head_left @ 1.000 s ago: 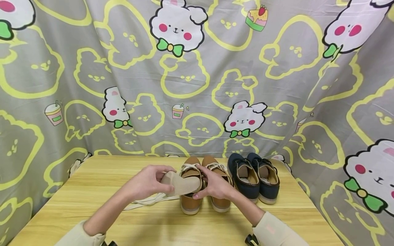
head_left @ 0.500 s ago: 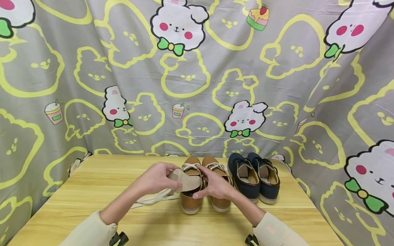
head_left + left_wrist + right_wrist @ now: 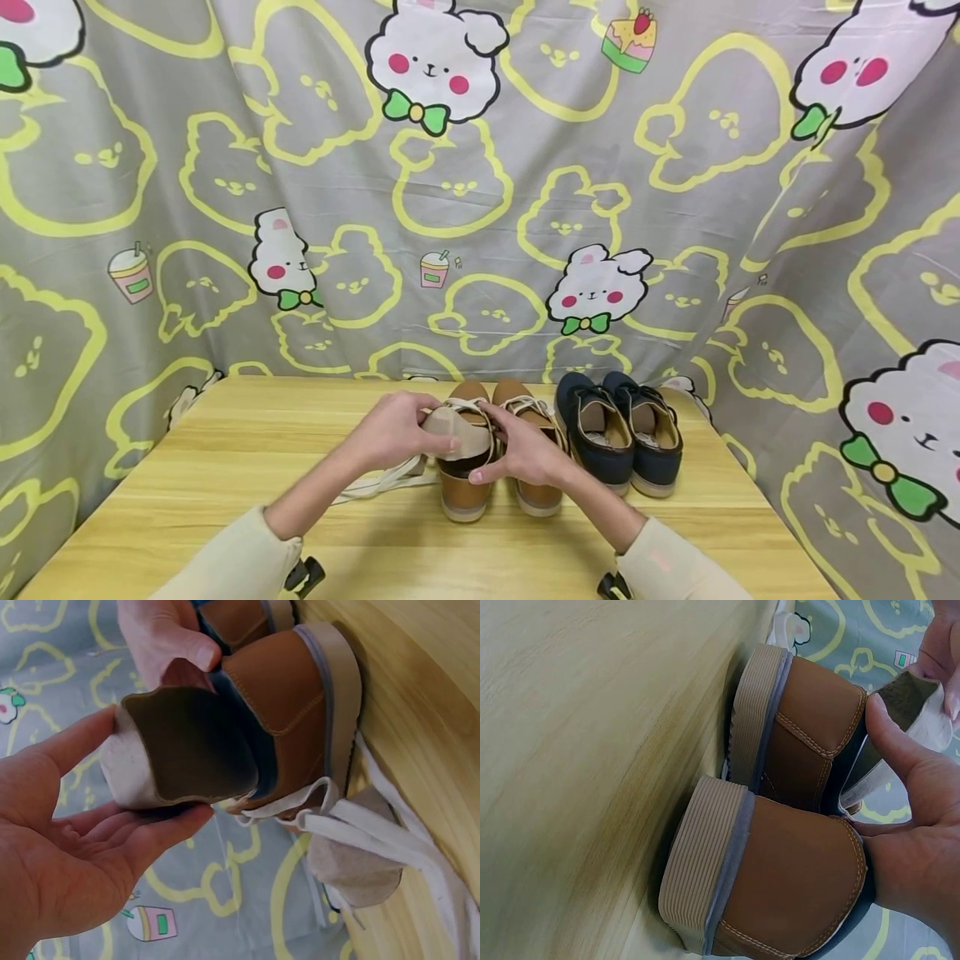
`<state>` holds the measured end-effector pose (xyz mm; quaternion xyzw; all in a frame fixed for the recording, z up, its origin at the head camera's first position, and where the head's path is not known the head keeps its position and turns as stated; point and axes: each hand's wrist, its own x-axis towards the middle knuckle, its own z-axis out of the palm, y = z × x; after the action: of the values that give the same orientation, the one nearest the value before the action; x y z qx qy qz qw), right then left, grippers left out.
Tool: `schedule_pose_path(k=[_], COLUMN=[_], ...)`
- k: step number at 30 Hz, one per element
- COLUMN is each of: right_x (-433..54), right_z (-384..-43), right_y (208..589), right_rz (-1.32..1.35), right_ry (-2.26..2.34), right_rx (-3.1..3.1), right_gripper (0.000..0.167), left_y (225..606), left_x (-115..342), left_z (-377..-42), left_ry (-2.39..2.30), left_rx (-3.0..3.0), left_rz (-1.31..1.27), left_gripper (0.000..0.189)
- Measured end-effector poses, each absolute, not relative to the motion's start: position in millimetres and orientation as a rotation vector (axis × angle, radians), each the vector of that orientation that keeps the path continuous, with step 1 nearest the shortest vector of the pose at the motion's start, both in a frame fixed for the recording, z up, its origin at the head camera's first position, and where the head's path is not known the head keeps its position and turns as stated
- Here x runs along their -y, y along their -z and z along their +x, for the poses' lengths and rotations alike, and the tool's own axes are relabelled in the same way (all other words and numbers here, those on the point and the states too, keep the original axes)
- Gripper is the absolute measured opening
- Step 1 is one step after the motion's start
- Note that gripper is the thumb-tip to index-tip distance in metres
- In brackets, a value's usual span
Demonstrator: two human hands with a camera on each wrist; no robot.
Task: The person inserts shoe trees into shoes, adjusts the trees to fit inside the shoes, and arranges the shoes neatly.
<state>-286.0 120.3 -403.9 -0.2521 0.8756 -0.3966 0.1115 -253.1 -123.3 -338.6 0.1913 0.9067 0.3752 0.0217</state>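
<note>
My left hand [image 3: 397, 433] pinches a hollow beige shoe insert [image 3: 195, 742], thumb on one side and fingers on the other. The insert's narrower front end points into the opening of the left brown shoe [image 3: 462, 498], whose heel faces me. On that shoe's right side, my right hand [image 3: 525, 447] holds the collar, its thumb [image 3: 896, 739] near the heel edge and its index finger up by the tied laces. Right beside it stands the other brown shoe [image 3: 538, 502], partly covered by the right hand.
Loose white laces [image 3: 382, 482] lie on the wooden table [image 3: 360, 550] left of the shoes, with a second beige insert [image 3: 360, 870] by them. A pair of navy shoes [image 3: 609, 467] stands to the right, and a patterned curtain [image 3: 465, 200] hangs behind.
My left hand has moved to the right with the insert, bringing it over the left brown shoe's opening. The right hand has stayed on the shoe.
</note>
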Motion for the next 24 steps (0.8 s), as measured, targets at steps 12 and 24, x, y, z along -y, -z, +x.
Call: schedule_pose_path(k=[12, 24], right_x=[-119.4, -119.1], right_z=[-285.8, -285.7], right_y=[404.3, 405.3], right_rz=[-0.745, -0.754], right_ry=[1.167, 1.176], right_rx=[-2.579, -2.576], right_gripper=[0.112, 0.111], left_y=[349.0, 342.0], left_x=[110.4, 121.3], left_z=[-262.0, -271.3], left_ry=[-1.195, -1.142], left_rx=[-2.882, -2.654], left_rz=[0.597, 0.692], left_gripper=[0.038, 0.031])
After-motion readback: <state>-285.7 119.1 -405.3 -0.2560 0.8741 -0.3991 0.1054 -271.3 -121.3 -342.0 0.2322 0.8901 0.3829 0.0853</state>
